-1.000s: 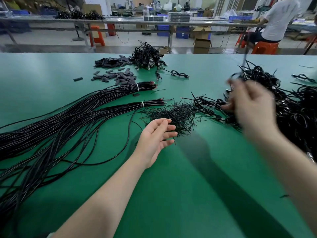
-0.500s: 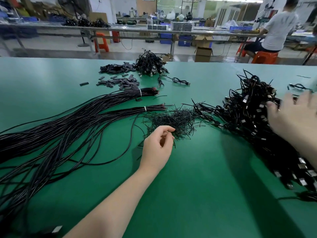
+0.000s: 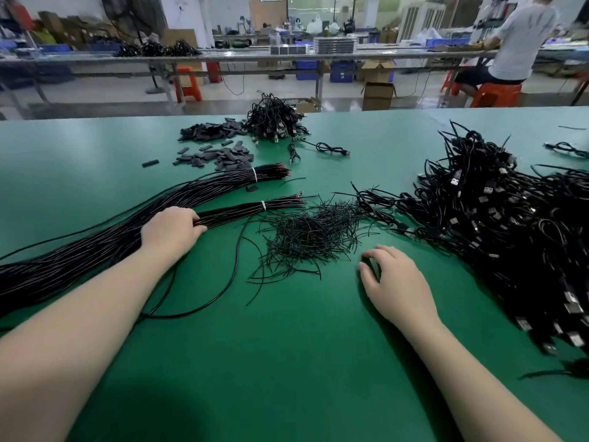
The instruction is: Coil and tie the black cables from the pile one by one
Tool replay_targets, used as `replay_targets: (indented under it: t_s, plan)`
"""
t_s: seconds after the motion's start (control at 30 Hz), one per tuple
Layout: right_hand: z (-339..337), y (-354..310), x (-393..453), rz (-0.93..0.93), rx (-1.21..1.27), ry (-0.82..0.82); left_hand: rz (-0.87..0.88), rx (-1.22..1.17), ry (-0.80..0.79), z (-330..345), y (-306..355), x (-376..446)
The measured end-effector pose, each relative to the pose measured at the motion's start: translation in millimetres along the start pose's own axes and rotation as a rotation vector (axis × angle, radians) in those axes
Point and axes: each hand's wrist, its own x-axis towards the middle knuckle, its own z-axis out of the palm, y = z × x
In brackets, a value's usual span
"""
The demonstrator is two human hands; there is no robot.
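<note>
On the green tabletop (image 3: 287, 362), the big heap of coiled cables (image 3: 497, 224) fills the three o'clock side. The long bundled cables (image 3: 105, 244) run off toward nine o'clock. The left hand (image 3: 170, 231) has moved from the short ties (image 3: 306, 234) onto that bundle, fingers curled over it. The right hand (image 3: 398, 285) has dropped from the heap to the tabletop near five o'clock of the ties, fingers loosely bent, holding nothing.

text: none legible | labels: none | brands: none | numbers: none | signs: none
</note>
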Motion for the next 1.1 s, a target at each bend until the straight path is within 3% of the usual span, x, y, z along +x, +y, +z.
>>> replay_targets:
  t_s: [0.13, 0.4, 0.53, 0.7, 0.93, 1.0, 1.1]
  plan:
    - [0.8, 0.3, 0.4, -0.014, -0.001, 0.02, -0.006, -0.225, 0.095, -13.9, -9.8, 0.6]
    - [-1.2, -0.5, 0.1, -0.012, 0.01, 0.029, -0.103, -0.838, 0.018, -43.1, -25.3, 22.7]
    - [-2.0, -3.0, -0.6, -0.016, 0.003, 0.033, -0.101, -1.064, 0.224, -43.1, -14.7, 21.0]
    - [-4.0, -5.0, -0.8, -0.007, 0.006, 0.035, -0.047, -1.061, 0.25, -45.8, 1.4, 19.9]
    - [-3.6, -3.3, 0.2, 0.01, 0.014, 0.011, -0.12, -1.048, 0.612, -64.0, 12.4, 20.0]
    - [-6.0, -6.0, -2.2, 0.023, 0.032, 0.032, 0.026, -0.924, 0.588, -64.0, 17.7, 7.1]
    - [-11.9, -24.1, -5.8, -0.126, 0.1, 0.159, 0.313, -0.785, 0.436, -51.7, 22.8, -20.6]
